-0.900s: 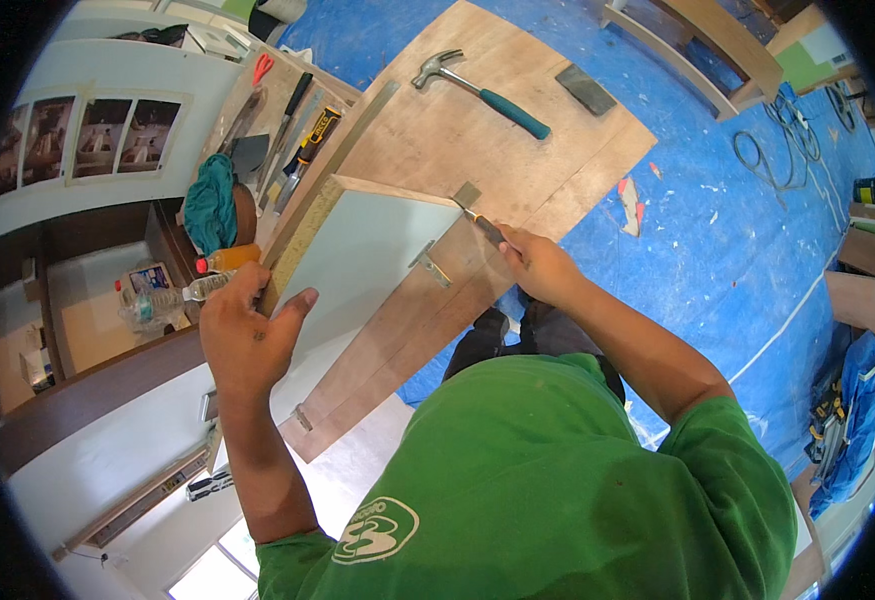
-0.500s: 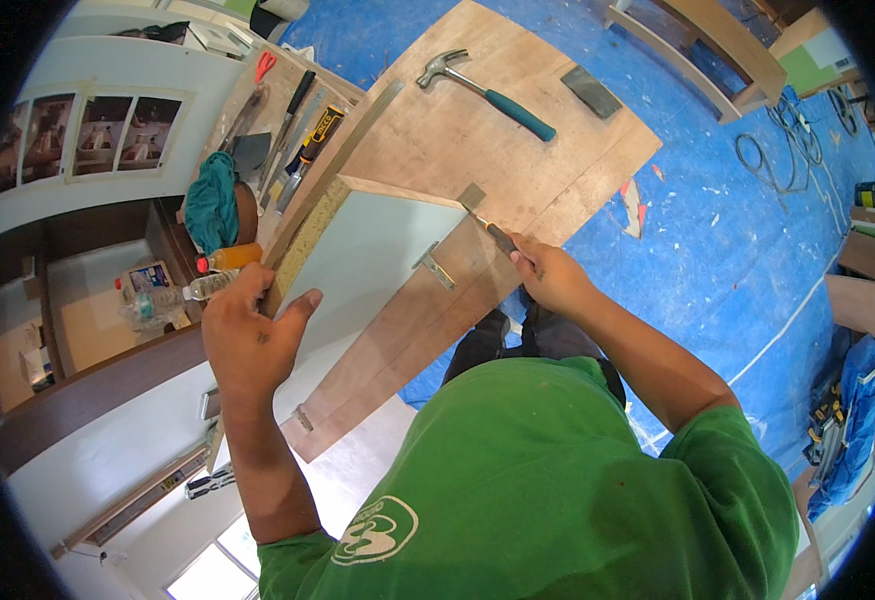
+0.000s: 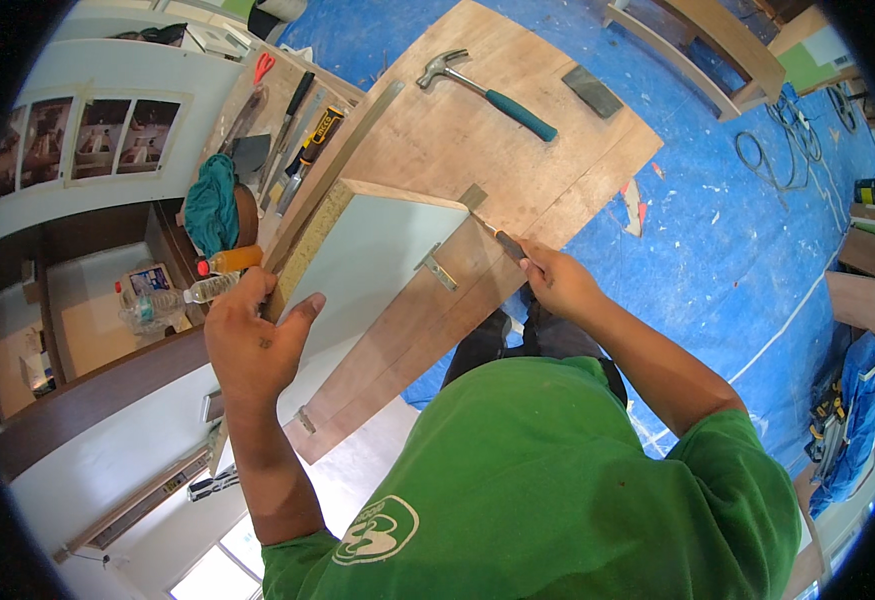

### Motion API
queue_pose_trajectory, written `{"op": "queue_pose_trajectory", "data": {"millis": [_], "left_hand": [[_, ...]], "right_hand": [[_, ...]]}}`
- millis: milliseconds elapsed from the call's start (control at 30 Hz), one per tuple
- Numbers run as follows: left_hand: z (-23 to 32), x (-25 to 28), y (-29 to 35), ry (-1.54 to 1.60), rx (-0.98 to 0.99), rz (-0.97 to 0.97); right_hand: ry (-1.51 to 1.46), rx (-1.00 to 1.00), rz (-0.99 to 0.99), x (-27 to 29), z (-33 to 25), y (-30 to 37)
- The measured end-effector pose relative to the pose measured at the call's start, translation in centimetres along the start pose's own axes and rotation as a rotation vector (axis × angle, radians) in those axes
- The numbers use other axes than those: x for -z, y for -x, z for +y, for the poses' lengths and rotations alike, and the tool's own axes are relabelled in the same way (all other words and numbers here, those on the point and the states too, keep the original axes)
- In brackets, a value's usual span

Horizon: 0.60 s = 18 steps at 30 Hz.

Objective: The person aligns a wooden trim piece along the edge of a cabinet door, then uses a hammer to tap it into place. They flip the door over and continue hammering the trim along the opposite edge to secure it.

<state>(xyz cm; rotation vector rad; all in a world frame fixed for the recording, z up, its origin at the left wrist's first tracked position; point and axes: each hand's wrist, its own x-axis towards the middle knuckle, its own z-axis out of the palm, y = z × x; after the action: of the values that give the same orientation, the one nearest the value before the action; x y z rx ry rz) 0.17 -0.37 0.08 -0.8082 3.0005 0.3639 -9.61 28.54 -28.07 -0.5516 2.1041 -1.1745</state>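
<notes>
A white-faced panel [image 3: 377,235] with a raw chipboard edge and a hinge [image 3: 439,268] stands on a plywood sheet [image 3: 517,80]. My left hand [image 3: 255,335] grips its left edge, thumb against the white face and fingertips hidden behind. In my right hand [image 3: 560,283] is a slim hand tool [image 3: 508,245] with a dark and orange handle and a thin metal shaft. Its tip points at the panel's near-right corner, by a small grey-brown block [image 3: 472,196]. Whether the tool is a chisel or a screwdriver I cannot tell.
A claw hammer [image 3: 487,95] and a dark grey block [image 3: 591,92] lie on the plywood. Further left are a tool tray [image 3: 287,130], a teal cloth [image 3: 212,205] and bottles [image 3: 232,260]. Blue sheeting [image 3: 697,250] covers the floor, with coiled cable [image 3: 792,150] at right.
My right hand and the tool have shifted slightly right and toward me, away from the panel's corner. The left hand keeps nearly the same place on the panel's edge.
</notes>
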Motion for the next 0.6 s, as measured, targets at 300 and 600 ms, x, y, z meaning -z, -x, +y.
{"op": "queue_pose_trajectory", "data": {"millis": [300, 600], "left_hand": [[-0.2, -0.1, 0.0, 0.012, -0.062, 0.019], [-0.3, -0.4, 0.3, -0.001, -0.071, 0.026]], "right_hand": [[0.032, -0.019, -0.007, -0.2, 1.2, 0.7], [-0.204, -0.062, -0.032, 0.5, 2.0, 1.5]]}}
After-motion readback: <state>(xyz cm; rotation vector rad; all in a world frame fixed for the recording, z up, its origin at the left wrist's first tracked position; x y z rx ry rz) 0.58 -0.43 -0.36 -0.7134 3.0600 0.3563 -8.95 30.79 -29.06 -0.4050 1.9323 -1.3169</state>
